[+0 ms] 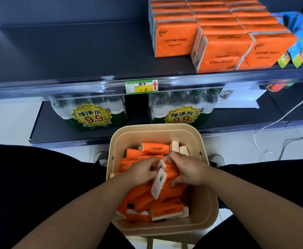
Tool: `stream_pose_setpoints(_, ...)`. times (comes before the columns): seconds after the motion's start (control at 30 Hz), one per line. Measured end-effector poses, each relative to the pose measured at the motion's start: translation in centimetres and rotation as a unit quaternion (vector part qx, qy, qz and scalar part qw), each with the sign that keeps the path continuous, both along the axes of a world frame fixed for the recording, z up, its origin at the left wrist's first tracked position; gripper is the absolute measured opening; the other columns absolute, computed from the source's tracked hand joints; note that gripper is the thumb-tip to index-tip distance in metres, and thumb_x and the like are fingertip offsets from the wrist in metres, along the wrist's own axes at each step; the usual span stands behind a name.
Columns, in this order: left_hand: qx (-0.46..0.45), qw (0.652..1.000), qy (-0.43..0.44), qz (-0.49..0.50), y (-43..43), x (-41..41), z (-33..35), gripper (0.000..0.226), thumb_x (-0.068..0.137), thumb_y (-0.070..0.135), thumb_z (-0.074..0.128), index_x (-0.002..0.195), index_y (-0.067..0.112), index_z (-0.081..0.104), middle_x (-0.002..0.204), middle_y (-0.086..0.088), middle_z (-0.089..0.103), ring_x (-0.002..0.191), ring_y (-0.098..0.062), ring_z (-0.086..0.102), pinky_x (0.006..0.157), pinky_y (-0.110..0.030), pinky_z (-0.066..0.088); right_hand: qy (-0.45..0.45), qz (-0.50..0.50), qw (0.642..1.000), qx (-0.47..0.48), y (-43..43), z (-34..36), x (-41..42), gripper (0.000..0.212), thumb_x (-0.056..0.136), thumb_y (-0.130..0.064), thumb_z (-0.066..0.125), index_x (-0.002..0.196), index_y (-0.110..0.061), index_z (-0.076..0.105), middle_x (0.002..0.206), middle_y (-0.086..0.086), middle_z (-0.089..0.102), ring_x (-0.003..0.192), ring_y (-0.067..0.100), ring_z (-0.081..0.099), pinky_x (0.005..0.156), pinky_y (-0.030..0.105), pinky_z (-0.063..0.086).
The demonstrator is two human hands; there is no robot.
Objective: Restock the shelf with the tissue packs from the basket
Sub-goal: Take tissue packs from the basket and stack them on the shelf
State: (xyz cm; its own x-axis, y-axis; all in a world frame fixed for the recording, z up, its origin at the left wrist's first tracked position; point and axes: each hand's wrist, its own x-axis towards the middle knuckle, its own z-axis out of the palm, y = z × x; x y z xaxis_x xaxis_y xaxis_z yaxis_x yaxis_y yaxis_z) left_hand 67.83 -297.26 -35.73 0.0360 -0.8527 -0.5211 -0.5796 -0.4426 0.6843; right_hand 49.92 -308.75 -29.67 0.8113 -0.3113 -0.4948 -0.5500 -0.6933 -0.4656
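A beige basket (203, 178) stands on the floor between my knees, filled with several orange tissue packs (155, 147). Both hands are inside it. My left hand (142, 170) and my right hand (188, 169) together grip a bundle of orange packs (166, 178) with white ends, tilted in the middle of the basket. On the dark shelf (75, 51) above, rows of orange tissue packs (219, 33) fill the right half; one front pack is upside down.
The shelf's left half is bare dark surface. A green price tag (141, 86) sits on the shelf edge. Water bottle packs (93, 114) stand on the lower shelf. Colourful snack bags (301, 38) lie at the right. A white cable (282, 117) trails across the floor.
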Motion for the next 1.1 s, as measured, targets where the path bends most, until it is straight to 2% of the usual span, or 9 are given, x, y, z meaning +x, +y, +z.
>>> stream_pose_setpoints(0.1, -0.012, 0.999, -0.046, -0.024, 0.1, -0.6, 0.5, 0.018, 0.093, 0.039, 0.051, 0.111, 0.038, 0.050, 0.109, 0.011, 0.065, 0.103, -0.013, 0.060, 0.098, -0.041, 0.044, -0.003, 0.022, 1.000, -0.009, -0.3, -0.7, 0.2, 0.051, 0.070, -0.044, 0.081, 0.098, -0.028, 0.042, 0.110, -0.012, 0.044, 0.099, 0.012, 0.045, 0.082, 0.033, 0.045)
stream_pose_setpoints(0.2, -0.031, 0.996, -0.079, -0.029, 0.2, -0.8, 0.4, 0.015, 0.097, 0.035, 0.046, 0.110, 0.032, 0.049, 0.104, 0.008, 0.066, 0.101, -0.015, 0.060, 0.097, -0.040, 0.040, -0.003, 0.034, 0.999, -0.033, -0.3, -1.2, 0.3, 0.052, 0.068, -0.049, 0.080, 0.101, -0.032, 0.043, 0.115, -0.011, 0.043, 0.106, 0.015, 0.045, 0.089, 0.040, 0.046)
stream_pose_setpoints(0.3, -0.030, 0.997, -0.074, -0.007, 0.1, -0.4, 0.4, 0.013, 0.097, 0.036, 0.045, 0.107, 0.029, 0.050, 0.101, 0.006, 0.065, 0.099, -0.018, 0.060, 0.093, -0.040, 0.042, 0.030, 0.011, 0.995, -0.090, -0.5, -0.9, 0.2, 0.063, 0.068, -0.061, 0.074, 0.116, -0.034, 0.044, 0.143, -0.006, 0.029, 0.132, 0.024, 0.028, 0.106, 0.047, 0.034)
stream_pose_setpoints(0.4, -0.027, 0.998, -0.063, 0.013, -0.2, -0.3, 0.6, 0.019, 0.098, 0.039, 0.045, 0.107, 0.023, 0.053, 0.103, 0.001, 0.064, 0.096, -0.017, 0.060, 0.089, -0.039, 0.045, 0.063, -0.015, 0.991, -0.115, -0.9, -0.6, -0.1, 0.066, 0.069, -0.067, 0.069, 0.122, -0.033, 0.049, 0.150, -0.001, 0.020, 0.141, 0.028, 0.013, 0.111, 0.053, 0.025)
stream_pose_setpoints(0.6, -0.055, 0.997, -0.001, 0.050, -0.2, -0.4, 0.7, 0.024, 0.092, 0.045, 0.046, 0.099, 0.023, 0.053, 0.093, 0.001, 0.064, 0.090, -0.020, 0.061, 0.087, -0.045, 0.048, 0.067, 0.011, 0.990, -0.124, -1.2, -0.2, -0.4, 0.064, 0.067, -0.070, 0.068, 0.117, -0.032, 0.056, 0.139, 0.001, 0.028, 0.133, 0.026, 0.020, 0.110, 0.050, 0.024)
stream_pose_setpoints(0.73, -0.096, 0.988, 0.060, 0.109, -0.4, -0.2, 1.1, 0.004, 0.096, 0.032, 0.052, 0.096, 0.029, 0.054, 0.083, 0.010, 0.058, 0.084, -0.012, 0.057, 0.088, -0.040, 0.047, 0.030, 0.009, 0.988, -0.148, -1.8, 0.4, -0.1, 0.059, 0.062, -0.071, 0.070, 0.105, -0.032, 0.058, 0.122, -0.003, 0.031, 0.122, 0.022, 0.026, 0.104, 0.043, 0.027)
stream_pose_setpoints(0.83, -0.127, 0.979, 0.082, 0.135, -0.7, 0.2, 1.6, 0.006, 0.095, 0.030, 0.054, 0.089, 0.029, 0.053, 0.078, 0.011, 0.054, 0.080, -0.008, 0.053, 0.085, -0.037, 0.045, -0.002, 0.012, 0.985, -0.171, -2.1, 1.0, 0.0, 0.055, 0.065, -0.069, 0.070, 0.102, -0.032, 0.056, 0.109, -0.008, 0.028, 0.115, 0.019, 0.030, 0.101, 0.040, 0.028)
stream_pose_setpoints(0.97, -0.148, 0.974, 0.092, 0.145, -1.2, 0.9, 3.4, 0.010, 0.099, 0.019, 0.054, 0.101, 0.011, 0.060, 0.094, -0.009, 0.064, 0.090, -0.016, 0.059, 0.089, -0.033, 0.045, -0.026, 0.024, 0.979, -0.201, -2.1, 2.5, 0.2, 0.047, 0.072, -0.066, 0.066, 0.098, -0.032, 0.047, 0.110, -0.010, 0.046, 0.116, 0.016, 0.036, 0.102, 0.040, 0.013)
stream_pose_setpoints(1.1, -0.155, 0.972, 0.086, 0.152, -2.1, 2.1, 5.6, 0.020, 0.098, 0.027, 0.055, 0.114, 0.018, 0.062, 0.103, -0.001, 0.069, 0.099, -0.014, 0.064, 0.093, -0.031, 0.047, -0.058, 0.013, 0.978, -0.201, -2.1, 4.4, 0.2, 0.044, 0.076, -0.062, 0.065, 0.092, -0.031, 0.038, 0.102, -0.013, 0.058, 0.119, 0.015, 0.041, 0.113, 0.046, 0.002)
